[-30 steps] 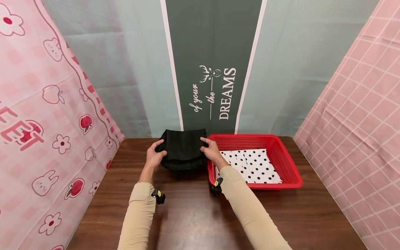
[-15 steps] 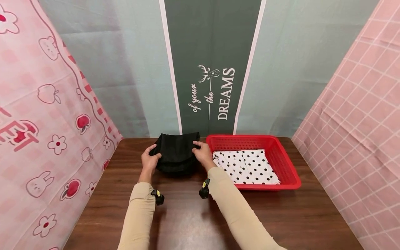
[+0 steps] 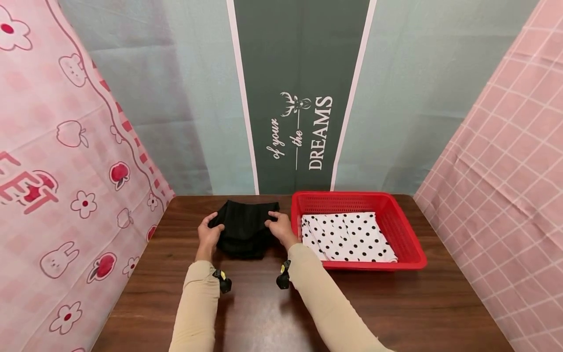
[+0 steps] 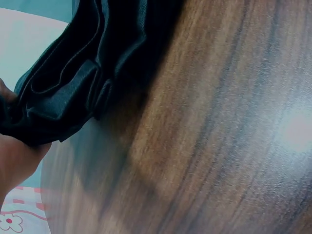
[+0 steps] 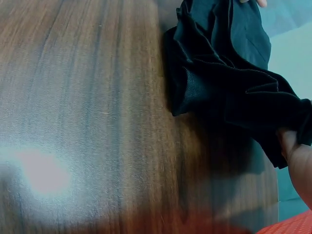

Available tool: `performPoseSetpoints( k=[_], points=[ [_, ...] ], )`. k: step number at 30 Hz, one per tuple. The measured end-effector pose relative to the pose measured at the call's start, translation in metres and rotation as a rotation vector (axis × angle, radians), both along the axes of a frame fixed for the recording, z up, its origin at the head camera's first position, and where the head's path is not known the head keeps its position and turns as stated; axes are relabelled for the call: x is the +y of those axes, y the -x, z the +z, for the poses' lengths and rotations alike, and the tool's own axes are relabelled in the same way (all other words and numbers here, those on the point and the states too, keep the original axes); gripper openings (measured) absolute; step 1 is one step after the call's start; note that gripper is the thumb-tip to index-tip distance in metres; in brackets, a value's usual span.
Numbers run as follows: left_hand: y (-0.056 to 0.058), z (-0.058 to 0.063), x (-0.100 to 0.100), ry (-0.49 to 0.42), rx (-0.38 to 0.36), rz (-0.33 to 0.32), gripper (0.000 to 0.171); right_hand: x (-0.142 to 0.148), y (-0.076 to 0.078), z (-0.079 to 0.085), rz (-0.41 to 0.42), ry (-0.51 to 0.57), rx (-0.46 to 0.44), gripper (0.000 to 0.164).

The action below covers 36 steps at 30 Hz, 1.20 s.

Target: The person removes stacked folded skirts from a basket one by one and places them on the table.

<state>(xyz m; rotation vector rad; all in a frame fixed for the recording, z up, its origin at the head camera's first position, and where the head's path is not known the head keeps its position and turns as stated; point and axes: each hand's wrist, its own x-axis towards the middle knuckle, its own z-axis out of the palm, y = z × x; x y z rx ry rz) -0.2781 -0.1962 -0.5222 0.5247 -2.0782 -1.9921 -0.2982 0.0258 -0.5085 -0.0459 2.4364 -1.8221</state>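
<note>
A folded black cloth [image 3: 246,227] is stretched between both hands at the back left of the wooden table, its layers drooping at the near side. My left hand [image 3: 208,233] pinches its left edge between thumb and fingers. On the opposite edge, my right hand [image 3: 281,229] pinches the cloth's right corner. In the left wrist view the black cloth [image 4: 97,58] shows loose, wavy folds over the tabletop. The right wrist view shows the cloth's lower layers [image 5: 214,87] close to the wood, with the right thumb [image 5: 287,141] under its edge.
A red plastic basket [image 3: 406,234] stands right of the cloth, close to the right hand. Inside it lies a folded white cloth with black dots [image 3: 347,237]. Curtains [image 3: 198,122] hang behind the wooden table [image 3: 255,313] and along both sides.
Both hands have brought the black cloth left, away from the basket, and lower toward the table. The right forearm no longer overlaps the basket as much. Both hands keep their hold.
</note>
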Motion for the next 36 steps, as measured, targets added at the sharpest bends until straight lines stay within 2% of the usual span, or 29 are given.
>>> performPoseSetpoints(
  k=[2, 5, 8, 10, 13, 17, 24, 26, 28, 30, 31, 33, 35, 36],
  points=[
    [-0.001, -0.002, -0.001, 0.004, -0.004, -0.01, 0.056, -0.001, -0.001, -0.002, 0.033, 0.016, -0.037, 0.048],
    [-0.003, -0.004, -0.002, 0.021, -0.029, -0.027, 0.056, -0.002, -0.004, -0.003, 0.107, 0.052, -0.136, 0.06],
    [-0.005, -0.007, -0.005, 0.048, -0.059, -0.047, 0.056, -0.003, -0.007, -0.002, 0.146, 0.096, -0.227, 0.069],
    [-0.006, -0.01, -0.007, 0.072, -0.078, -0.05, 0.055, -0.003, -0.008, -0.001, 0.14, 0.113, -0.262, 0.07],
    [-0.009, -0.015, -0.008, 0.094, -0.1, -0.047, 0.055, -0.002, -0.008, -0.002, 0.088, 0.112, -0.286, 0.066],
    [-0.012, -0.021, -0.008, 0.101, -0.119, -0.031, 0.055, 0.001, -0.006, -0.005, 0.034, 0.089, -0.282, 0.059],
    [-0.011, -0.023, -0.006, 0.143, -0.111, -0.03, 0.054, 0.001, 0.003, -0.004, 0.041, 0.115, -0.214, 0.061],
    [-0.01, -0.024, -0.004, 0.151, -0.107, -0.024, 0.054, 0.001, 0.01, -0.014, 0.053, 0.119, -0.186, 0.062],
    [-0.009, -0.023, -0.004, 0.158, -0.105, -0.015, 0.053, 0.0, 0.025, -0.035, 0.063, 0.106, -0.171, 0.062],
    [-0.009, -0.023, -0.003, 0.162, -0.108, -0.006, 0.053, 0.0, 0.027, -0.036, 0.068, 0.08, -0.162, 0.061],
    [-0.009, -0.023, -0.003, 0.164, -0.105, 0.001, 0.053, 0.001, 0.026, -0.036, 0.074, 0.071, -0.156, 0.061],
    [-0.01, -0.022, -0.004, 0.165, -0.106, 0.002, 0.053, 0.001, 0.021, -0.025, 0.079, 0.048, -0.18, 0.06],
    [-0.01, -0.02, -0.005, 0.159, -0.105, -0.004, 0.053, 0.002, 0.006, -0.001, 0.084, 0.028, -0.195, 0.058],
    [-0.01, -0.018, -0.006, 0.159, -0.11, -0.01, 0.052, 0.003, 0.005, 0.002, 0.089, 0.021, -0.196, 0.057]
  ],
)
